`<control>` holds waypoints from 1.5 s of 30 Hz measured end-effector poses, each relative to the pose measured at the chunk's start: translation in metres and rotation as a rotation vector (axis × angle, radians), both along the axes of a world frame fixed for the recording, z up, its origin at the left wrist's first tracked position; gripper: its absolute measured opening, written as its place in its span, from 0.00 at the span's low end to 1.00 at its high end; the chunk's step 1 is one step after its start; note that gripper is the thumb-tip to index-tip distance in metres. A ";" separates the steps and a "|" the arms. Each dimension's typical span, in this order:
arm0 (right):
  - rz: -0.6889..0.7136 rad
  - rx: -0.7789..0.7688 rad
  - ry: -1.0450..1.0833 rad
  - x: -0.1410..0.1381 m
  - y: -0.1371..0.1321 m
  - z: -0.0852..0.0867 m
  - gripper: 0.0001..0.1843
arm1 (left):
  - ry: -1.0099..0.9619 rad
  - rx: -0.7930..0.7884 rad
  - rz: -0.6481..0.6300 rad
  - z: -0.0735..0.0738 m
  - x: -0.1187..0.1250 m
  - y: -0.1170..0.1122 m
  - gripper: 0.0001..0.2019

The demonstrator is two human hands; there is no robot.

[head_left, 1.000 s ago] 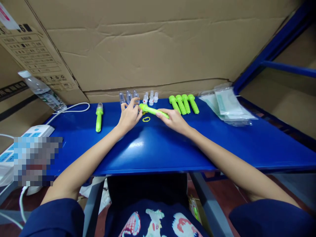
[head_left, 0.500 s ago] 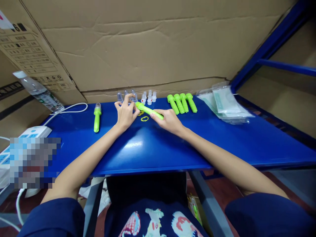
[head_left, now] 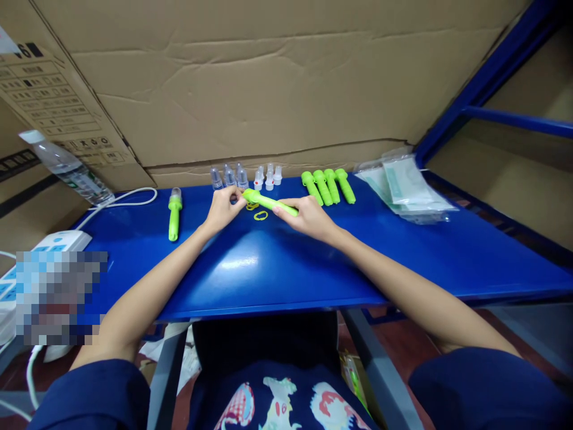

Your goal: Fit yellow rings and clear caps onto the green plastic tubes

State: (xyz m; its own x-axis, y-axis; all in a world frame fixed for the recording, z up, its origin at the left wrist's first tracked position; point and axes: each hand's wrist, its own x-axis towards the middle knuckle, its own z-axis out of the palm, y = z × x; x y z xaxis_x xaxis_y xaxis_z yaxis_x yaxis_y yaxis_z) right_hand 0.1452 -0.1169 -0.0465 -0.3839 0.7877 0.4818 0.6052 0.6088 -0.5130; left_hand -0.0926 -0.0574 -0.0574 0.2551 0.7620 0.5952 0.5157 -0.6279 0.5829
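My right hand (head_left: 308,218) is closed around the lower end of a lime-green flashlight-like tube (head_left: 268,202), whose wide head points left. At that head, my left hand (head_left: 224,209) is pinched shut; what its fingertips hold is too small to make out, though a yellow edge shows beside them. Just below the tube lie several thin yellow rings (head_left: 261,216). Behind my left hand stand several clear domed caps (head_left: 229,176), and to their right several smaller white-based clear pieces (head_left: 269,179), some with a red spot.
Several green tubes (head_left: 330,187) lie in a row at the back right of the blue table (head_left: 268,269). Another green tube with a clear cap (head_left: 175,215) lies left. Plastic bags (head_left: 403,185) are on the right; a water bottle (head_left: 67,167) and power strip (head_left: 45,251) on the left.
My left hand's spread fingers have closed into a pinch at the tube's head. The tube has tipped a little flatter, still in my right hand.
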 end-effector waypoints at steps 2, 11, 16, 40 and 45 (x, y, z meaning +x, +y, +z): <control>0.024 -0.036 0.016 0.007 0.003 0.002 0.27 | -0.047 -0.054 -0.036 0.000 0.000 -0.003 0.05; 0.148 -0.352 0.189 0.029 0.012 0.010 0.26 | -0.116 -0.050 -0.047 0.000 0.006 -0.013 0.07; 0.098 -0.453 0.257 0.029 0.014 0.006 0.22 | -0.057 -0.067 -0.076 -0.003 0.008 -0.016 0.10; 0.263 -0.874 0.633 0.037 0.026 -0.002 0.24 | -0.124 -0.236 -0.283 0.001 0.007 -0.021 0.29; 0.243 -0.884 0.609 0.035 0.024 -0.002 0.25 | -0.052 -0.188 -0.295 -0.001 0.004 -0.019 0.26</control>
State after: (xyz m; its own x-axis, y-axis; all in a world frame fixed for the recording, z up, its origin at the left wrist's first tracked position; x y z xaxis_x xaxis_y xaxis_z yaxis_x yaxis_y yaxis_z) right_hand 0.1799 -0.0929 -0.0488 -0.4646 0.8839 -0.0538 0.0165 -0.0521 -0.9985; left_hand -0.0891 -0.0766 -0.0580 0.4533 0.7576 0.4696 0.2946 -0.6246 0.7232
